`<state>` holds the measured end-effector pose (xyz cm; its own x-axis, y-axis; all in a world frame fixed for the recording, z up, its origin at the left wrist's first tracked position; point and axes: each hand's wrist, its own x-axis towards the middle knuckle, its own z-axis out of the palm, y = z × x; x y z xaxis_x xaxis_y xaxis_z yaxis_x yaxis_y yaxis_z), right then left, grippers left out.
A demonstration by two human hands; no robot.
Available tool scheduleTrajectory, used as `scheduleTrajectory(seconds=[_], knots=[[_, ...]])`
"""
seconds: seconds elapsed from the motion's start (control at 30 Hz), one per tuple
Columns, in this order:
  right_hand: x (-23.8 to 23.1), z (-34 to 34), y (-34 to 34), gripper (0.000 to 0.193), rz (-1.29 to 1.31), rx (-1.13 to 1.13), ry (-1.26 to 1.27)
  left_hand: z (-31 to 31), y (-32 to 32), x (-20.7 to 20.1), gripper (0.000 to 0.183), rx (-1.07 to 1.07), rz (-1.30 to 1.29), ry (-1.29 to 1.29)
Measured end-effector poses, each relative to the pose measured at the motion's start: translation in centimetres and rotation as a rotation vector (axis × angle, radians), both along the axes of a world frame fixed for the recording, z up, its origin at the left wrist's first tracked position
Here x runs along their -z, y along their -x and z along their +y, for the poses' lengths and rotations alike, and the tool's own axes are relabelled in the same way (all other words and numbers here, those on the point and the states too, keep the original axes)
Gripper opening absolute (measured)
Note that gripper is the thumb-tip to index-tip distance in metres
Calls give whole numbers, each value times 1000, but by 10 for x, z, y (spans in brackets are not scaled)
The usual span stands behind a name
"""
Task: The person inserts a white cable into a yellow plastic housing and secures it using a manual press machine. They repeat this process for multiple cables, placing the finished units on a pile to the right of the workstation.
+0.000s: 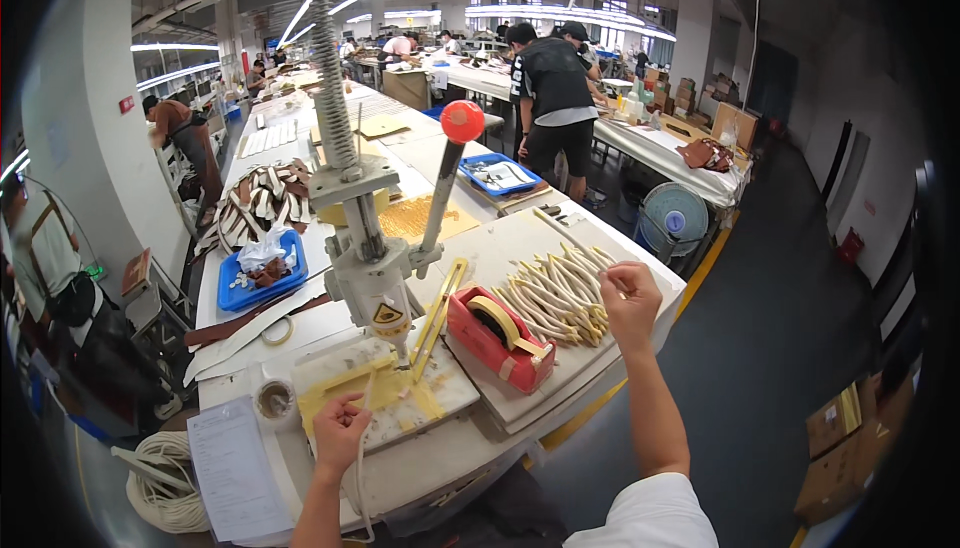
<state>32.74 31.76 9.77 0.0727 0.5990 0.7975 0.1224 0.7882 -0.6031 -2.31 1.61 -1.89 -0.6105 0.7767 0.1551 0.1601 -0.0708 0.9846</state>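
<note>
My left hand (340, 430) is closed in a pinch on a thin white cord (361, 478), which hangs past the table's near edge. The cord's upper end rises beside the foot of a grey hand press (372, 273), which has a coil spring and a lever with a red ball knob (462, 122). Raised over the right side of the bench, my right hand (632, 300) is closed; what it holds, if anything, is too small to make out. Next to it lies a pile of white cords (555, 291) with yellowish ends. A red tape dispenser (500, 340) stands between the press and that pile.
Yellow tape covers part of the press's base board (388, 428). To the left are a tape roll (273, 400), a paper sheet (237, 468), a coil of white cord (168, 483) and a blue tray (263, 270). People stand at other tables; a fan (673, 222) is beyond the bench.
</note>
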Motion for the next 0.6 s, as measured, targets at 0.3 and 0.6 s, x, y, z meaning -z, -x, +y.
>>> scheduleTrajectory(seconds=[0.3, 0.6], knots=[[41, 42, -10, 7, -813, 333, 4, 0, 0, 0, 33, 7, -6, -4], [7, -10, 8, 15, -534, 275, -134, -13, 3, -2, 36, 61, -76, -32]])
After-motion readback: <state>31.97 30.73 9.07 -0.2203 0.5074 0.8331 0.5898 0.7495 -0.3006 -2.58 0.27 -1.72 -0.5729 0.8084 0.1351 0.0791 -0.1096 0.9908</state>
